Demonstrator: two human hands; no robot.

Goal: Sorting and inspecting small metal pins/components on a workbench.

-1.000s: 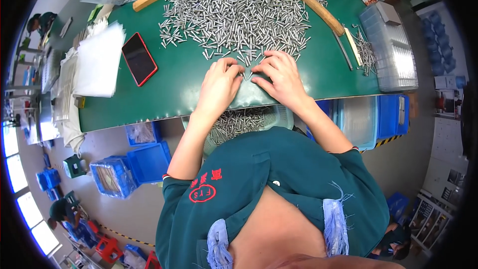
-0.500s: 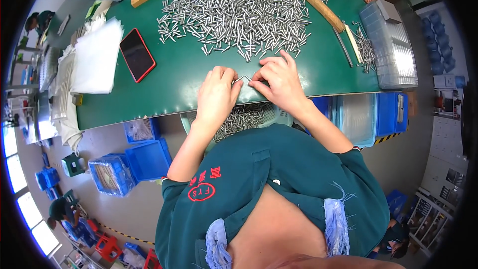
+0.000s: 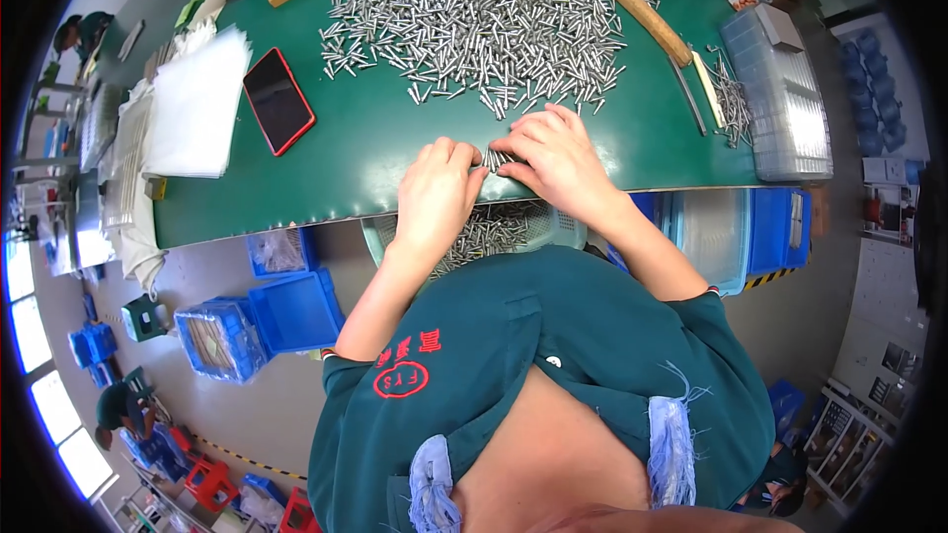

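Observation:
My left hand (image 3: 438, 188) and my right hand (image 3: 563, 163) meet near the front edge of the green table (image 3: 355, 153). Between their fingertips is a small bunch of slim silver metal pins (image 3: 493, 160). Both hands are closed, pinching the bunch from either side; the fingers partly cover it. Beyond my hands spreads a large heap of the same kind of pins (image 3: 484, 25). Below the table edge, by my waist, more pins lie in a pale green basket (image 3: 565, 227).
Curved wooden strips (image 3: 642, 12) border the heap. A red-edged phone (image 3: 279, 104) and white sheets (image 3: 202, 104) lie left. Clear plastic boxes (image 3: 780, 104) and loose longer metal pieces (image 3: 729, 104) are right. Blue bins (image 3: 296, 311) stand below; other people are in the background.
Earlier only a couple of pins showed between my fingertips, in a V; now a fuller bunch shows there. My right fingers have drawn in closer to the left, the raised finger now lower.

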